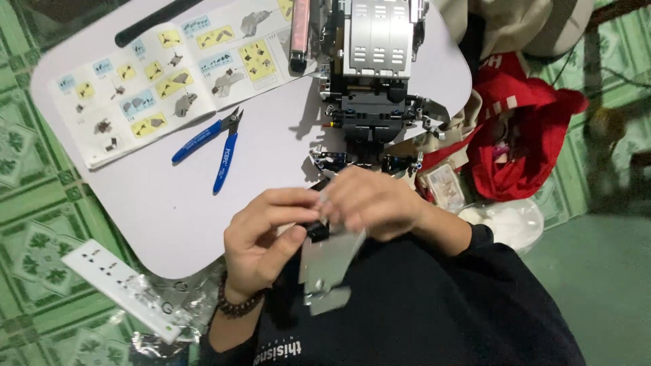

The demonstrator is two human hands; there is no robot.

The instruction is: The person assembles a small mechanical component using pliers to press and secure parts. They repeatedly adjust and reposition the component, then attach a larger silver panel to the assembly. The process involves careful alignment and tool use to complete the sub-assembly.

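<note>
A grey panel assembly (330,261) with a small black connector is held above the lap, at the near edge of the counter (169,210). It is gripped by the left hand (264,240), whose fingers are clenched around the black connector at the panel's upper end; a beaded bracelet (237,305) is worn on that wrist. The upper edge of the same assembly is covered by the right hand (376,203), fingers curled over it; the exact grip is hidden.

A white power strip (119,281) is seen on the tiled floor to the left. Blue-handled cutters (217,142) are laid on the counter, well apart from the hands. Farther off, a grey and black brick-built model (373,74) is placed just beside an open instruction booklet (169,74). Red fabric (522,129) is seen to the right.
</note>
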